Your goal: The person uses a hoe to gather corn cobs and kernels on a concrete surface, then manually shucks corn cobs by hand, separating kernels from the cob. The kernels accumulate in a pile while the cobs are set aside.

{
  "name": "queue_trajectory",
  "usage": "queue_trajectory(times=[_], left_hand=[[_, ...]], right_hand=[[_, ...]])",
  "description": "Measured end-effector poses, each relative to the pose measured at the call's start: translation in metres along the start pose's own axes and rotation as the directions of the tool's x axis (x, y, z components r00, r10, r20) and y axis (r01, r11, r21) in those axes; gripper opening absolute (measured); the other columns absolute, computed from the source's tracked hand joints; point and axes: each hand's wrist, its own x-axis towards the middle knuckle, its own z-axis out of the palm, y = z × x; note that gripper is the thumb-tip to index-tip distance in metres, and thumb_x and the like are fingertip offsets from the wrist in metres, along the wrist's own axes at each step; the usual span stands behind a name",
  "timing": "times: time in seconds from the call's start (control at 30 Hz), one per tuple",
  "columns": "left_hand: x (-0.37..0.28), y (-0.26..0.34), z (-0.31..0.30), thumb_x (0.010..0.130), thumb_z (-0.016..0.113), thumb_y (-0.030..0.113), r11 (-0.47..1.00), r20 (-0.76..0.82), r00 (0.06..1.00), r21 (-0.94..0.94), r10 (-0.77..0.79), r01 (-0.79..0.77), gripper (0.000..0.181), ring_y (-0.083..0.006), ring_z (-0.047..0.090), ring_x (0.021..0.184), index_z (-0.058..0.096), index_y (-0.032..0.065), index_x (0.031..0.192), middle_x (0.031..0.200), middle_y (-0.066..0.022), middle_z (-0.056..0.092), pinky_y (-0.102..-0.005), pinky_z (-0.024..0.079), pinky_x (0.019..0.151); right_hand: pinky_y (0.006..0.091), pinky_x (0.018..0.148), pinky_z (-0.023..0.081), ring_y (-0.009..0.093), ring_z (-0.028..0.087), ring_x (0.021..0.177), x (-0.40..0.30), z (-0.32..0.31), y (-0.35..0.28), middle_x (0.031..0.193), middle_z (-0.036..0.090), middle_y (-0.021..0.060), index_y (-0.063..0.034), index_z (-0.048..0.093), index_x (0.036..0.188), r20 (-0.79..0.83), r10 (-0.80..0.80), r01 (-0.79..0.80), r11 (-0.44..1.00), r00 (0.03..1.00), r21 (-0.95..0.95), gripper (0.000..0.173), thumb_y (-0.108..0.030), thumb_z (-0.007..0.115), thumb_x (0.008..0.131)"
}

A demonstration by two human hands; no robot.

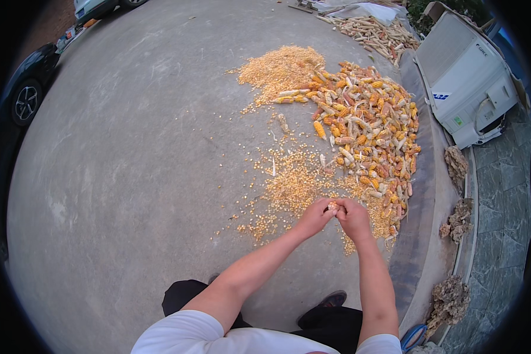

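My left hand (317, 217) and my right hand (352, 217) meet over the concrete ground, both closed on one ear of corn (333, 206). Only a small part of that ear shows between the fingers. Just beyond my hands lie loose yellow kernels (294, 181), scattered on the concrete. To the right and ahead is a large heap of corn cobs (371, 119), some with kernels on and some partly bare. A denser pile of kernels (287, 68) lies farther off, touching the heap's left side.
Stripped cobs (376, 35) lie at the far right near white sheeting. A Gree air-conditioner outdoor unit (464, 75) stands right of the heap, with rough stones (451, 301) along the tiled edge. A dark car (26, 99) is at the left, a lighter one (93, 8) farther off.
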Motion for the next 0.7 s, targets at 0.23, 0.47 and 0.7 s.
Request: queue_trajectory(times=[0.23, 0.47, 0.7], left_hand=[[0.004, 0.01, 0.0, 0.086, 0.061, 0.019, 1.0, 0.074, 0.997, 0.012, 0.012, -0.013, 0.033, -0.0292, 0.058, 0.092, 0.058, 0.0033, 0.115, 0.099, -0.0143, 0.06, -0.0374, 0.046, 0.082], [0.008, 0.009, -0.014, 0.086, 0.061, 0.007, 0.928, 0.044, 0.984, -0.328, -0.172, 0.176, 0.037, -0.0099, 0.056, 0.099, 0.057, 0.0054, 0.123, 0.111, -0.0016, 0.06, -0.0259, 0.047, 0.084], [0.004, 0.026, -0.01, 0.082, 0.065, 0.007, 0.999, -0.073, 0.997, -0.041, 0.016, -0.019, 0.042, -0.0159, 0.06, 0.081, 0.056, 0.0074, 0.123, 0.099, -0.0087, 0.063, -0.0287, 0.049, 0.074]], right_hand=[[0.0315, 0.063, 0.051, 0.022, 0.065, 0.071, -0.003, -0.002, 0.018, 0.082, 0.066, 0.0118, -0.0053, 0.065, 0.099, 0.024, 0.033, -0.033, 0.999, 0.999, -0.017, 0.018, -0.005, 0.058, 0.082], [0.0245, 0.064, 0.052, 0.012, 0.065, 0.075, 0.003, -0.019, -0.009, 0.091, 0.067, 0.0069, -0.0035, 0.062, 0.108, 0.085, 0.178, -0.197, 0.894, 0.98, 0.403, 0.024, -0.005, 0.062, 0.084], [0.0344, 0.073, 0.053, 0.026, 0.064, 0.088, 0.004, -0.018, -0.011, 0.102, 0.065, 0.0114, -0.0047, 0.062, 0.1, -0.121, -0.168, 0.172, 0.985, 0.978, 0.016, 0.019, -0.012, 0.063, 0.082]])
